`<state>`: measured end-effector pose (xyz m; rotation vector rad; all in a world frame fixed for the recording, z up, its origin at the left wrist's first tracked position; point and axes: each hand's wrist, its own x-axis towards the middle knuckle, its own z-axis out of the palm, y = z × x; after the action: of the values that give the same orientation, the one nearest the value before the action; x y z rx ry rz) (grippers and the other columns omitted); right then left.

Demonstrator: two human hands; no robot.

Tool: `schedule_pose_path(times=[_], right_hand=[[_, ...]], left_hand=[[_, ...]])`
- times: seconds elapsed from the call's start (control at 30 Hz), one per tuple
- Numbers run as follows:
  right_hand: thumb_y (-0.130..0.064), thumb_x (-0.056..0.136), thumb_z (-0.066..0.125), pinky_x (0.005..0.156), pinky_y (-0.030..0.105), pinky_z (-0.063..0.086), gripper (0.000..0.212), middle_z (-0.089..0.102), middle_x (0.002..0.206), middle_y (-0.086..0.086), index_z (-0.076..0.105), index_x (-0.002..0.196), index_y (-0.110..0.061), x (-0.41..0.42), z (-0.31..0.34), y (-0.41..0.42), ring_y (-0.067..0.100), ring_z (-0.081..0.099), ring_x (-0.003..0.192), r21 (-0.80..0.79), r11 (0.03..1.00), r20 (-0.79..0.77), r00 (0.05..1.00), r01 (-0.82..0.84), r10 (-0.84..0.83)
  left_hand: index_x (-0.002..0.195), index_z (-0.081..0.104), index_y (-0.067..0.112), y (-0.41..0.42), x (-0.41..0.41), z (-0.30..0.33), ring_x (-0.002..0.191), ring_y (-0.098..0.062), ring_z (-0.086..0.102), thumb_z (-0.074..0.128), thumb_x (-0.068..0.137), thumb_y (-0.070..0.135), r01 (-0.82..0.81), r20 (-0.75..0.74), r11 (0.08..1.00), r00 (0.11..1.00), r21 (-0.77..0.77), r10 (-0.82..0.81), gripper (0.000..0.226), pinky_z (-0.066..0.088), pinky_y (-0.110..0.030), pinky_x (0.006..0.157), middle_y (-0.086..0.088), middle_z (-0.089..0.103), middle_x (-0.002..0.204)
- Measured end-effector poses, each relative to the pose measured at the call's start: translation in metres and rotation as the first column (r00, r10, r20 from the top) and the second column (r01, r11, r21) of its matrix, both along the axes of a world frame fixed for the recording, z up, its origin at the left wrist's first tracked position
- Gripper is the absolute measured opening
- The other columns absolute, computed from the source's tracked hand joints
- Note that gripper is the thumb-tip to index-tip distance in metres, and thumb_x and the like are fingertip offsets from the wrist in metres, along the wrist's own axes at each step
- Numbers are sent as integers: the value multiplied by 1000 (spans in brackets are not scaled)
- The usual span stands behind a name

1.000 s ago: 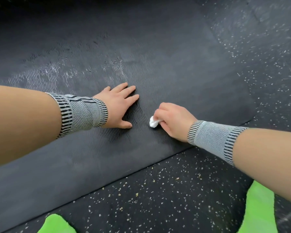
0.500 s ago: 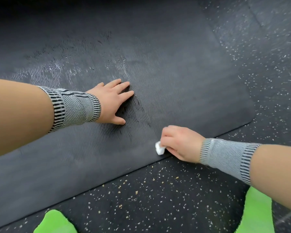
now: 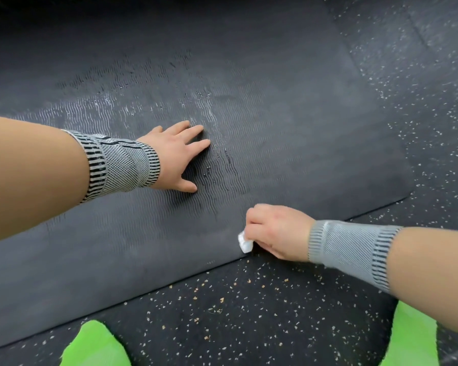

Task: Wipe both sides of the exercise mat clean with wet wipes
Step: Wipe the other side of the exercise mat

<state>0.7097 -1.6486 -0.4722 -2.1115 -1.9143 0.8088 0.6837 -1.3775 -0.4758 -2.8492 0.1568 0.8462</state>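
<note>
One exercise mat (image 3: 288,133), dark grey with a wavy ribbed texture, lies flat on the floor (image 3: 249,307), running from lower left to upper right; its near edge crosses diagonally in front of the person. Wet streaks and small droplets (image 3: 206,107) shine on the ribs around the mat's middle. Right hand (image 3: 276,231) sits at the mat's near edge, fingers curled, pinching a small balled white wet wipe (image 3: 245,243) against the mat surface just beside the edge. Left hand (image 3: 176,157) lies flat on the mat further in, palm down, fingers straight and slightly spread, thumb out to the side, pressing on the ribbed surface next to the wet patch. The two hands are apart, not touching. Both wrists wear grey knitted wristbands with black stripes, left (image 3: 122,165) and right (image 3: 352,252). Floor is black rubber with white and tan speckles, touching the mat's edge all along. Two bright green socked feet show at the bottom, one left (image 3: 95,347) and one right (image 3: 413,339), both on the floor, off the mat.
</note>
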Motion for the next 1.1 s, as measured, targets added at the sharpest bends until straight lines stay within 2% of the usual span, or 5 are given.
schedule_pose_path(times=[0.13,0.47,0.67,0.9,1.1], right_hand=[[-11,91,49,72,36,44,17,54,99,10,64,98,-8,26,-6,40,26,51,88,54,981,100,977,184,-189],[-4,76,69,50,25,46,11,58,79,4,65,80,-12,3,4,10,22,56,67,-22,986,6,986,-167,167],[-14,92,48,72,37,43,16,53,98,11,62,99,-9,43,-7,65,29,52,88,27,996,149,985,86,-89],[-6,79,64,56,32,51,10,58,82,3,64,83,-15,12,3,15,23,55,73,-8,994,11,993,-113,114],[-17,92,50,73,40,48,15,59,98,8,65,96,-13,68,-2,91,29,52,90,79,996,243,969,31,-49]], left_hand=[[154,-1,29,-1,1,1,149,-23,-3,52,76,77,-13,-4,1000,1000,-1,13,106,24,-50,116,0,-8,162],[154,-2,29,13,-8,-3,149,-24,-3,50,77,78,-57,-4,998,998,-8,57,105,25,-50,115,1,-8,162],[154,3,29,16,-9,-8,149,-23,0,45,79,77,-74,27,997,997,-33,75,98,24,-50,115,1,-5,162],[154,3,27,21,-8,-11,149,-23,1,42,86,70,-105,86,992,990,-71,111,89,24,-49,114,-1,-6,162],[154,6,26,25,-6,-15,149,-23,2,33,88,71,-122,141,990,981,-65,130,84,23,-52,114,-1,-4,163]])
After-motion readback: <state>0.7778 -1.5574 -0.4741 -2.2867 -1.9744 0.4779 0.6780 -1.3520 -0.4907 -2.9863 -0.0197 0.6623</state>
